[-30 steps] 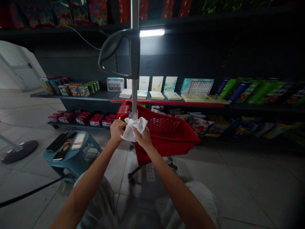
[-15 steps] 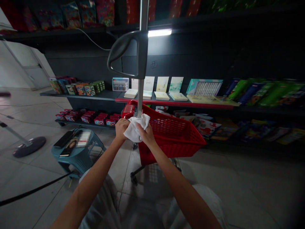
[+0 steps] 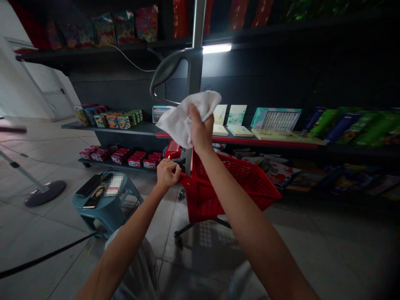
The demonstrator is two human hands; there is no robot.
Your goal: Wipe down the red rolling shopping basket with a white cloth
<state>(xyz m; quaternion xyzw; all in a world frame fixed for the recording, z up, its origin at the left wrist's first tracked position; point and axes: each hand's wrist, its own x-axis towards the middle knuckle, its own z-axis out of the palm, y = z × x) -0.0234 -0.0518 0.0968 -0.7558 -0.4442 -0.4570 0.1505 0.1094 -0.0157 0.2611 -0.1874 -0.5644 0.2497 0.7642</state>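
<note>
Holding cloth (image 3: 183, 118) aloft (right hand (image 3: 201, 130)), left hand (image 3: 168, 173) lower.

A white cloth (image 3: 187, 118) shows against a red shopping basket (image 3: 240, 177) with a mesh grid pattern, beside a teal stool (image 3: 108, 208), while black shelves (image 3: 109, 128) hold green and blue packages (image 3: 340, 129).

A shop is shown: long dark display shelves (image 3: 109, 128) are stocked in rows with boxed goods (image 3: 116, 121), flat packaged sets (image 3: 276, 119) and booklets (image 3: 236, 131), while a red wheeled shopping basket (image 3: 231, 177) is stood on the tiled floor (image 3: 328, 250).
</note>
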